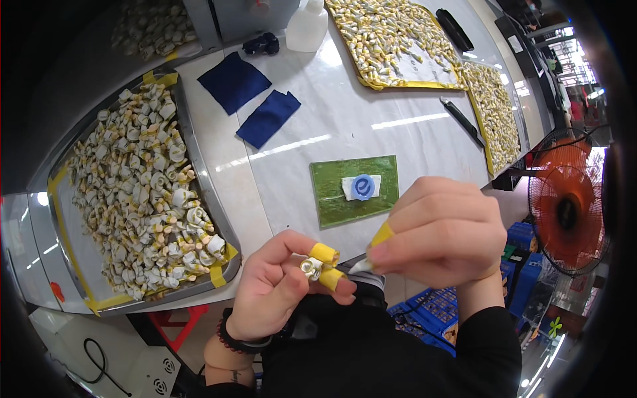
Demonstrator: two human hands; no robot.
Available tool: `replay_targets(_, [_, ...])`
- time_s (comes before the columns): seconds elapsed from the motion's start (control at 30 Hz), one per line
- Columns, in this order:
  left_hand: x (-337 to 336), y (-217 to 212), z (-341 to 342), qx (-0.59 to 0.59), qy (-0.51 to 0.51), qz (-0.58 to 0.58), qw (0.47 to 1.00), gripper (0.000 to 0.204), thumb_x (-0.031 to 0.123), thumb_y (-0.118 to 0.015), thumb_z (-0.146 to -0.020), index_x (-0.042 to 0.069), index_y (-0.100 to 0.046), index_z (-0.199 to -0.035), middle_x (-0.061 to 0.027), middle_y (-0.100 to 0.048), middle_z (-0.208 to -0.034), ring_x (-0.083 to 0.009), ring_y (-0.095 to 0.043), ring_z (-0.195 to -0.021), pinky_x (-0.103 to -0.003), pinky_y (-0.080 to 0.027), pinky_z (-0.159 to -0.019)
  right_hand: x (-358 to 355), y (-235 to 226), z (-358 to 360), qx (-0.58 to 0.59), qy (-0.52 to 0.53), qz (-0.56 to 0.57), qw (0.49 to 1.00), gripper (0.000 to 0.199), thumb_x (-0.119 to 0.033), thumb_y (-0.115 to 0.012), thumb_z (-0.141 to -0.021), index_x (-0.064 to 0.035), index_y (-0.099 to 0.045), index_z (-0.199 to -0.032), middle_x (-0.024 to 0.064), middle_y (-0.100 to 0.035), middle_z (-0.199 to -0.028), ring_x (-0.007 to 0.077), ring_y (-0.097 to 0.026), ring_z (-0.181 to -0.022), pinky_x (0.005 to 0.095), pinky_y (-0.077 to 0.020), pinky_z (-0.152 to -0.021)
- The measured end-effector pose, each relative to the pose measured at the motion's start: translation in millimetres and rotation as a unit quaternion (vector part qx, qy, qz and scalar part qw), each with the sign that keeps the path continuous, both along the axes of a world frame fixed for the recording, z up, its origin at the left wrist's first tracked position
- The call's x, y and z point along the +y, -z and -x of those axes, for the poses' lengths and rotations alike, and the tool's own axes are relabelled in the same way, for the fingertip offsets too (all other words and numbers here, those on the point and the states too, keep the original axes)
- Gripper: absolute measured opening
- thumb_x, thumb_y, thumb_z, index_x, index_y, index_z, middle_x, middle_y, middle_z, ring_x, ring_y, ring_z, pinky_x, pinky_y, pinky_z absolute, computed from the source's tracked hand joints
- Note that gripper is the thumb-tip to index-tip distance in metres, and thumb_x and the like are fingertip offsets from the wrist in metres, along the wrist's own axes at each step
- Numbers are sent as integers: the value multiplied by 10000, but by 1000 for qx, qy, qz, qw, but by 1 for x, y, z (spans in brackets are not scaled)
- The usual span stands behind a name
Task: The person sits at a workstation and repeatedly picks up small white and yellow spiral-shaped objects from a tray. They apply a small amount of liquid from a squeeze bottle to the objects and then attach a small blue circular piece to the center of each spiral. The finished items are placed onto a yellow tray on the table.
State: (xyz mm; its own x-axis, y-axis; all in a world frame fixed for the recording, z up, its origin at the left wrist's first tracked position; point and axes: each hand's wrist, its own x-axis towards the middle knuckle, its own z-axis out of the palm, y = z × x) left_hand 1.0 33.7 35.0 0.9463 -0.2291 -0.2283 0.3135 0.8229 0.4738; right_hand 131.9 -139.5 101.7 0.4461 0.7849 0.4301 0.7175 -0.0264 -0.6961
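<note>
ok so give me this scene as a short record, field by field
left hand: holds a small white piece, wears yellow finger wraps
right hand: pinches a pointed white thing close by
mat: green, blue disc over white block on it
left tray: heaped with white pieces
cloths: two, dark blue
cutter: black, on table
fan: orange, right side

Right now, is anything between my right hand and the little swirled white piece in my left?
The yellow-wrapped fingertips of your left hand partly stand between the swirled white piece and your right hand, which holds a white pointed object aimed that way. Nothing else visible intervenes.
</note>
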Motion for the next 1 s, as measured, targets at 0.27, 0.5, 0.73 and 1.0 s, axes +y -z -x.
replay_targets(0.27, [-4, 4, -3, -4, 40, 12, 999, 453, 419, -629, -845, 16, -494, -1001, -103, -631, -892, -126, -604, -759, -267, -498, -723, 14, 12, 1, -155, -51, -75, 984, 197, -27, -699, -656, 33, -640, -834, 88, -605, -770, 179, -573, -621, 246, -469, -520])
replay_targets(0.5, [-2, -8, -6, 33, 89, 55, 994, 327, 344, -552, -917, 26, -502, -978, -75, -618, -849, -115, -601, -761, -252, -488, -721, 12, 10, 10, -216, -50, -41, 974, 155, -44, -694, -674, 30, -621, -789, 79, -597, -778, 176, -582, -651, 244, -474, -548])
replay_targets(0.73, [-7, -7, -9, 90, 126, 118, 981, 257, 296, -505, -947, 40, -507, -973, 0, -529, -754, -90, -562, -686, -446, -492, -902, 13, 5, 7, -201, -33, 11, 979, 165, -59, -701, -611, -84, -685, -773, 0, -612, -771, 135, -592, -670, 229, -483, -551])
replay_targets(1.0, [-3, -7, -10, 106, 145, 176, 968, 296, 305, -522, -936, 13, -504, -975, -47, -586, -829, -104, -601, -728, -436, -489, -910, 11, 6, 1, -163, -61, -4, 985, 190, -84, -713, -665, 6, -639, -814, 73, -592, -777, 188, -586, -640, 258, -496, -532])
